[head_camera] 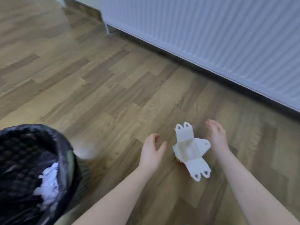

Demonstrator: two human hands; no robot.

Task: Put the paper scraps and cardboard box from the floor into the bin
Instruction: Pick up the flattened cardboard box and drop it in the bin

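Bin [65, 159], black-lined, at 8 o'clock; white paper scraps [49, 181] inside. Left hand [152, 151]: grip released, fingers curled, empty. Cardboard box [190, 150], white, flaps splayed, on the wood floor [97, 78] at 5 o'clock, between both hands; contact unclear through blur. Right hand [216, 135]: grip released, empty. Radiator [211, 30], 1 o'clock.

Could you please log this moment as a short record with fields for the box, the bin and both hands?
cardboard box: opened out, flaps spread, on the wooden floor, untouched
bin: black liner, white paper scraps inside
left hand: open, left of box
right hand: open, right of box
radiator: white, behind
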